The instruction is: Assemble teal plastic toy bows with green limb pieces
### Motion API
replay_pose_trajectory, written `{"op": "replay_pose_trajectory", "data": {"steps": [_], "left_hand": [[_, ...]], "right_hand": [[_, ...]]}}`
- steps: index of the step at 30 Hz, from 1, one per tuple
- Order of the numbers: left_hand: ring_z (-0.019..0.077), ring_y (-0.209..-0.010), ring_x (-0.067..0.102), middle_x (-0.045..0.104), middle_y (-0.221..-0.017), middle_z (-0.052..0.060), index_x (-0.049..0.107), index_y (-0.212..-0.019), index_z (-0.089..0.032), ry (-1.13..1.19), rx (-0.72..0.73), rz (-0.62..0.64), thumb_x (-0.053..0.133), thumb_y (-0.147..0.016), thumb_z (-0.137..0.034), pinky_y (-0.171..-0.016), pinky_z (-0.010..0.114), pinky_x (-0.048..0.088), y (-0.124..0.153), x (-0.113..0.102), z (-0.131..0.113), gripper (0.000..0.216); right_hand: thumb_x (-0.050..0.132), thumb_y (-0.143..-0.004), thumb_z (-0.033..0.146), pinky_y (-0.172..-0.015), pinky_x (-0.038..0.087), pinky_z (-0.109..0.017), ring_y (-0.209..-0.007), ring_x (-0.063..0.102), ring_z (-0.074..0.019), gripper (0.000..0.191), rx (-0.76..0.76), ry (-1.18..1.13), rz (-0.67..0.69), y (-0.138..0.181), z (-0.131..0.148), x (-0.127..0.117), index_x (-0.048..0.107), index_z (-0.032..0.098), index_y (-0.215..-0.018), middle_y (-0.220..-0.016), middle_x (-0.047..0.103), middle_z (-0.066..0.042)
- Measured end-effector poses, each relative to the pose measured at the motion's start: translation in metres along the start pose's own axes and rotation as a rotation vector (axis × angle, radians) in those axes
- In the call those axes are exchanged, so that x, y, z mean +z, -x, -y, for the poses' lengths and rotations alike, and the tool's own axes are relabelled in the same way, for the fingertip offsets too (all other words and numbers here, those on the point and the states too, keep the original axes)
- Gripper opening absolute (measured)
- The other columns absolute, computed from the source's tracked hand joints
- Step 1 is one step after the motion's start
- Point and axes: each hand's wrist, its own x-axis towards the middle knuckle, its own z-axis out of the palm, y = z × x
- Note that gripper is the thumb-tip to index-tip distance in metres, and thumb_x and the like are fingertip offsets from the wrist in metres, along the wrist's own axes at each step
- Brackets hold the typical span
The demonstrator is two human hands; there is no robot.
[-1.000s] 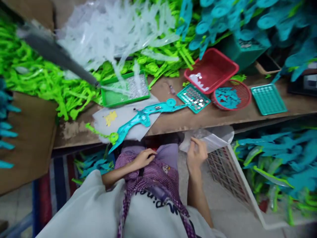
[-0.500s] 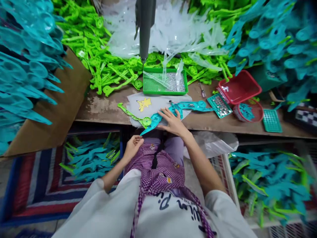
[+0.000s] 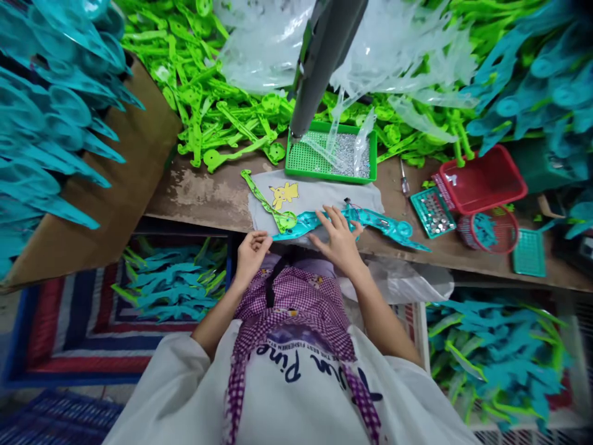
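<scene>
- Two bare hands work at the front edge of the desk (image 3: 199,191), in the middle of the frame.
- The left hand (image 3: 251,250) has its fingers curled, thumb and forefinger pinching the narrow tip of a turquoise shell (image 3: 389,228).
- The right hand (image 3: 341,241) is spread, fingers fanned over the shell's middle.
- The shell lies across the centre of the frame: glossy plastic, long and jointed, tapering at both ends, with a round boss toward its right end and a thin wire near its middle.
- By its left end, a lime-green arm (image 3: 285,220) ends in a disc and slants to the upper left.
- Beneath is a grey cloth (image 3: 324,188), soft and ragged-edged, with a yellow cartoon figure (image 3: 286,194) on it.
- Above the cloth, a green tray (image 3: 303,159) of perforated plastic holds small silvery pieces (image 3: 349,151); a dark, rod-shaped tool (image 3: 319,68) slants down to its left corner.
- Right of centre sit a small teal tray (image 3: 443,230) of shiny metal discs and a smooth red basket (image 3: 486,185).
- Across the top, lime-green parts (image 3: 185,93) lie tangled around crumpled, translucent plastic (image 3: 264,49).
- Upper left, turquoise pieces overhang a brown cardboard box (image 3: 125,154).
</scene>
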Motion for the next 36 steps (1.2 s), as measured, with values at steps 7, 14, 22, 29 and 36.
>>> {"op": "replay_pose_trajectory", "data": {"steps": [7, 14, 22, 29, 36], "left_hand": [[0.0148, -0.080, 0.065, 0.070, -0.095, 0.004, 0.075, -0.090, -0.021, -0.411, 0.520, -0.253, 0.071, -0.089, -0.029, -0.071, 0.027, 0.053, -0.022, 0.000, -0.017, 0.010], [0.0201, -0.100, 0.066, 0.071, -0.104, 0.005, 0.077, -0.101, -0.023, -0.552, 0.689, -0.125, 0.070, -0.092, -0.026, -0.095, 0.039, 0.053, -0.070, 0.000, -0.026, 0.012], [0.0208, -0.104, 0.066, 0.071, -0.113, 0.005, 0.079, -0.098, -0.024, -0.634, 0.675, 0.094, 0.071, -0.091, -0.027, -0.097, 0.042, 0.051, -0.082, -0.005, -0.023, 0.011], [0.0231, -0.111, 0.065, 0.071, -0.118, 0.004, 0.079, -0.097, -0.027, -0.697, 0.587, 0.083, 0.073, -0.089, -0.025, -0.099, 0.043, 0.046, -0.083, -0.002, -0.021, 0.010], [0.0223, -0.107, 0.065, 0.070, -0.120, 0.004, 0.079, -0.094, -0.027, -0.661, 0.577, 0.077, 0.075, -0.087, -0.025, -0.099, 0.044, 0.045, -0.084, -0.001, -0.022, 0.008]], "right_hand": [[0.055, -0.100, 0.034, -0.102, 0.031, -0.043, -0.118, 0.064, -0.0254, 0.021, -0.198, -0.251, 0.021, -0.043, 0.027, 0.001, 0.070, 0.022, -0.108, -0.127, 0.072, -0.010], [0.062, -0.094, 0.028, -0.096, 0.031, -0.042, -0.108, 0.065, -0.0259, 0.010, -0.166, -0.298, 0.102, -0.080, 0.054, 0.021, 0.067, 0.020, -0.092, -0.115, 0.074, -0.009], [0.062, -0.086, 0.020, -0.084, 0.040, -0.035, -0.094, 0.062, -0.0235, 0.004, -0.064, -0.509, 0.219, -0.087, 0.050, 0.027, 0.059, 0.022, -0.086, -0.094, 0.071, -0.005], [0.062, -0.081, 0.015, -0.081, 0.043, -0.031, -0.087, 0.059, -0.0182, 0.007, -0.090, -0.622, 0.430, -0.109, 0.035, 0.013, 0.060, 0.021, -0.084, -0.090, 0.067, -0.003], [0.061, -0.078, 0.013, -0.077, 0.043, -0.029, -0.081, 0.058, -0.0162, 0.007, -0.126, -0.575, 0.500, -0.115, 0.030, 0.008, 0.059, 0.019, -0.080, -0.087, 0.065, -0.002]]}}
